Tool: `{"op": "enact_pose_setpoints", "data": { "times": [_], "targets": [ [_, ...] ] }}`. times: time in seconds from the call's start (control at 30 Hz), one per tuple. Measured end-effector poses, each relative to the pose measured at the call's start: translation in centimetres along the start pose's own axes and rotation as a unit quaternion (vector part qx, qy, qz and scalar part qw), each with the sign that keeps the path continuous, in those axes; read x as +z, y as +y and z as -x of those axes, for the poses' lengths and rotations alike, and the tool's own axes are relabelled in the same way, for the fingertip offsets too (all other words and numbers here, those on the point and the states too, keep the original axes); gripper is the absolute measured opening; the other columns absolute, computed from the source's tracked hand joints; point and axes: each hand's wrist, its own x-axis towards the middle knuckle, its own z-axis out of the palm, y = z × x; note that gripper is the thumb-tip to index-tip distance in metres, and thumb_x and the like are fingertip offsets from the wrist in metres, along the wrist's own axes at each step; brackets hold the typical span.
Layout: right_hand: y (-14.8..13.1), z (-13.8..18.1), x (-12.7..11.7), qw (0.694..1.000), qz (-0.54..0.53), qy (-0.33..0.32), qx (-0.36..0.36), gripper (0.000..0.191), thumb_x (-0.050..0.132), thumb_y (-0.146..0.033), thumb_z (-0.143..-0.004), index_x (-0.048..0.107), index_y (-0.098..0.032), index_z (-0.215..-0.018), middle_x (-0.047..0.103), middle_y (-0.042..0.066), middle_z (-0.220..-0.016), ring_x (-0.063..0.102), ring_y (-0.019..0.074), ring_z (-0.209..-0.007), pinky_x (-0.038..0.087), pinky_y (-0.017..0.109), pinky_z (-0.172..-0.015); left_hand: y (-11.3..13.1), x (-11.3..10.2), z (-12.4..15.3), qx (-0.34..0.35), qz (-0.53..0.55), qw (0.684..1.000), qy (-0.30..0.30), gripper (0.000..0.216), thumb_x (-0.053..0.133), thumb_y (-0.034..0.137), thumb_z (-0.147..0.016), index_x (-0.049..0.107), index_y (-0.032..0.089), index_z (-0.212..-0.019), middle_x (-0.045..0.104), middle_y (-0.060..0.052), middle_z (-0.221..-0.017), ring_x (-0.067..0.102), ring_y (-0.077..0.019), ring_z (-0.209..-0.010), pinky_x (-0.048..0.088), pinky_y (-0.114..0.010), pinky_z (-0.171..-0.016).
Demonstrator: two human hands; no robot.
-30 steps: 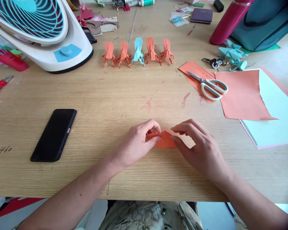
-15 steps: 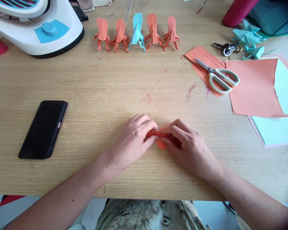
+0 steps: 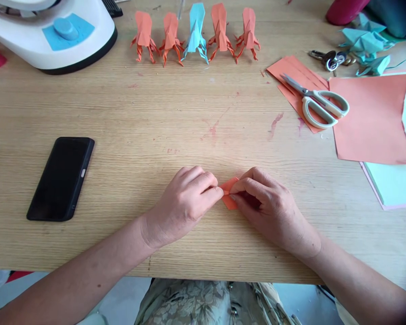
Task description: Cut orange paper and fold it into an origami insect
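Between my two hands, near the front of the table, is a small folded piece of orange paper (image 3: pixel 230 202). My left hand (image 3: pixel 189 198) is closed, its thumb and forefinger pinching the paper's left end. From the other side, my right hand (image 3: pixel 269 205) pinches the same paper with thumb and fingertips. A flap of it shows above and below the fingertips; the rest is hidden by my fingers. Beyond my hands, a row of folded paper figures stands on the table, several orange ones (image 3: pixel 219 34) and one blue figure (image 3: pixel 196 34).
A black phone (image 3: pixel 61 178) lies at left. Scissors (image 3: pixel 316 101) rest on orange paper strips (image 3: pixel 296 70) beside a larger orange sheet (image 3: pixel 368 119) and pale green paper (image 3: pixel 392 185). Keys (image 3: pixel 331 59) and teal folded figures (image 3: pixel 367 43) are behind. A white appliance (image 3: pixel 77 43) stands back left.
My left fingers have closed tighter over the paper's left end, and the hand has rolled slightly. My right hand keeps its pinch. The view has shifted a little.
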Motion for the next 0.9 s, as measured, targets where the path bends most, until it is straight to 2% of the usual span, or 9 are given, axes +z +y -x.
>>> {"op": "enact_pose_setpoints", "data": {
  "times": [0.1, 0.53, 0.9],
  "targets": [
    [-0.09, -0.07, -0.04, 1.0, 0.008, -0.004, 0.006, 0.015, 0.059, -0.005, -0.09, 0.064, -0.019, -0.085, 0.06, 0.002, -0.089, 0.056, 0.011, -0.072, 0.044, 0.024, -0.065, 0.01, 0.1, 0.26, 0.001, 0.014, 1.0, 0.004, 0.017, 0.057, 0.009, -0.094, 0.07, 0.015, -0.087, 0.064, -0.004, -0.082, 0.052, -0.0163, -0.076, 0.045, -0.032, -0.072],
    [-0.09, -0.01, 0.53, 0.999, 0.037, 0.009, -0.029, 0.01, 0.058, -0.012, -0.095, 0.065, -0.018, -0.089, 0.064, 0.005, -0.09, 0.057, 0.0147, -0.079, 0.048, 0.03, -0.071, 0.14, 0.78, 0.27, -0.067, 0.087, 0.994, 0.022, 0.016, 0.056, 0.015, -0.097, 0.069, 0.016, -0.087, 0.063, -0.003, -0.079, 0.056, -0.0157, -0.078, 0.047, -0.031, -0.074],
    [-0.52, -0.16, 0.71, 0.998, 0.063, -0.003, -0.005, 0.013, 0.054, -0.013, -0.096, 0.061, -0.02, -0.087, 0.06, 0.004, -0.086, 0.056, 0.0162, -0.079, 0.047, 0.032, -0.072, 0.73, 0.45, 0.29, -0.159, 0.111, 0.981, 0.01, 0.016, 0.055, 0.015, -0.096, 0.067, 0.018, -0.086, 0.062, -0.003, -0.086, 0.057, -0.0164, -0.082, 0.045, -0.032, -0.076]
  ]
}}
